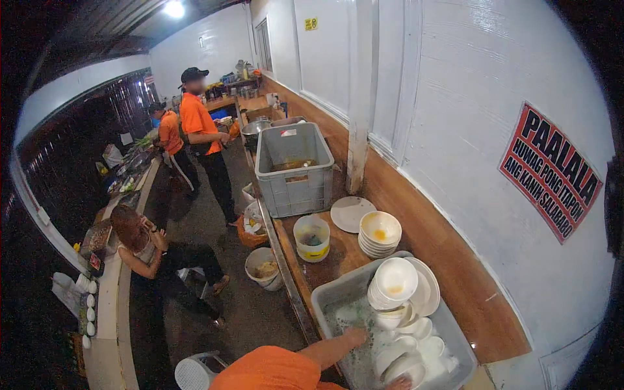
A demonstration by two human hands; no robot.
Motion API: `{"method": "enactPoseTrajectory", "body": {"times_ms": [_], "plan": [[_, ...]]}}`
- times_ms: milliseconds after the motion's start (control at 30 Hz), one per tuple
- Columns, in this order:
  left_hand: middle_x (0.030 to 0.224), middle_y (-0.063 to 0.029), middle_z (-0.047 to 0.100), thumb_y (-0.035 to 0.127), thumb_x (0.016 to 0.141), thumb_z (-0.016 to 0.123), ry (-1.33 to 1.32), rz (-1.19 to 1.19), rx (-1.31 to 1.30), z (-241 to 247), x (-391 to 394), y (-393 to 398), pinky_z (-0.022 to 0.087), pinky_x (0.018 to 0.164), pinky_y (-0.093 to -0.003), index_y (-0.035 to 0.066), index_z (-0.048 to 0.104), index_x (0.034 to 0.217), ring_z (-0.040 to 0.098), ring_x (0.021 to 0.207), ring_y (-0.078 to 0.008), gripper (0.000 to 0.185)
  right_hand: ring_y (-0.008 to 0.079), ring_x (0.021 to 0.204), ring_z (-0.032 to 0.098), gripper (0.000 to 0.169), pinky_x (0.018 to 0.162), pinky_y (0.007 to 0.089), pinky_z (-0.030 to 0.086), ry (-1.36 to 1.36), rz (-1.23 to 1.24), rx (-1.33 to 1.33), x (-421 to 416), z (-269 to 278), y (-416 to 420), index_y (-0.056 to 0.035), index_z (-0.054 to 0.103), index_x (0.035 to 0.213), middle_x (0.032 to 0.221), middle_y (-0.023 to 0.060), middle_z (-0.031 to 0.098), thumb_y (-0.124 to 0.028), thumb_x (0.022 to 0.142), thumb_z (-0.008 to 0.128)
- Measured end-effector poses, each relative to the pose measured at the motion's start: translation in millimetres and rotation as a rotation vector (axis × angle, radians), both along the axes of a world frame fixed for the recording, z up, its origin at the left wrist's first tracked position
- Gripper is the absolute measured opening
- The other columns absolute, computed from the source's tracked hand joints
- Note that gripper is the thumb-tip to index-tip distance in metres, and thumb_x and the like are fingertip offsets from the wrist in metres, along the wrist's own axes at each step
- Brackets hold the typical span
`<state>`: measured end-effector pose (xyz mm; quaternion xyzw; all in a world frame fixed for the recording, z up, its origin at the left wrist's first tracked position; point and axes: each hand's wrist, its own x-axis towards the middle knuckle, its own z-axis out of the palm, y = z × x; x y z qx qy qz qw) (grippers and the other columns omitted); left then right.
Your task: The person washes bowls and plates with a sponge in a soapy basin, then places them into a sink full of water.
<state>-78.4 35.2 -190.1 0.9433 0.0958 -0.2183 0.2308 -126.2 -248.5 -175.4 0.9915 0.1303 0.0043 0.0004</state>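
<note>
A grey plastic tub [336, 287] of soapy water lies before me, with white bowls and plates in it. My left hand [357, 336] reaches over its near side, and its fingers are lost in the suds. At the bottom edge, partly cut off, my right hand [399, 382] touches a white bowl [409, 368] among several others lying in the foam. Whether it grips that bowl is unclear. A stack of soiled bowls [395, 282] rises from the tub's far part, leaning by some white plates [427, 285].
Beyond the tub stand more stacked bowls [380, 229], a plate [353, 214], a small plastic pail [312, 239] and a deep grey crate [295, 170]. A waste bucket [263, 268] is on the floor. One person [141, 239] sits left; two people in orange shirts stand farther off.
</note>
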Motion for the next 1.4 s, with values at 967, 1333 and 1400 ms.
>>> {"method": "enactPoseTrajectory", "body": {"times_ms": [967, 1333, 1400], "plan": [[0.132, -0.0086, 0.041, 0.019, 0.079, 0.054, 0.091, -0.224, 0.108, -0.5, -0.5, 8.4, 0.045, 0.083, -0.0490, 0.013, 0.048, 0.119, 0.049, 0.113, -0.0290, 0.042, 0.0295, 0.082, 0.057, 0.034, 0.073, 0.0431, 0.047, 0.031, 0.037, 0.028, 8.1, 2.5, 17.0, -0.0004, 0.053, 0.104, 0.097, 0.0179, 0.057, -0.024, 0.081, 0.048], [0.132, -0.0079, 0.041, 0.019, 0.085, 0.042, 0.052, -0.220, 0.134, 51.5, -10.4, 8.4, 0.045, 0.085, -0.0461, 0.014, 0.046, 0.124, 0.052, 0.109, -0.0283, 0.039, 0.0286, 0.079, 0.057, 0.031, 0.070, 0.0430, 0.047, 0.038, 0.062, 0.032, 9.1, 2.9, 19.4, -0.0007, 0.055, 0.100, 0.094, 0.0169, 0.058, -0.024, 0.081, 0.048], [0.130, -0.0083, 0.044, 0.018, 0.084, 0.042, 0.023, -0.196, 0.082, 31.2, -4.9, 6.8, 0.045, 0.085, -0.0445, 0.013, 0.049, 0.121, 0.052, 0.109, -0.0287, 0.038, 0.0284, 0.079, 0.057, 0.031, 0.070, 0.0430, 0.047, 0.033, 0.058, 0.029, 10.4, 4.9, 17.8, -0.0008, 0.055, 0.099, 0.093, 0.0167, 0.058, -0.024, 0.081, 0.048]]}}
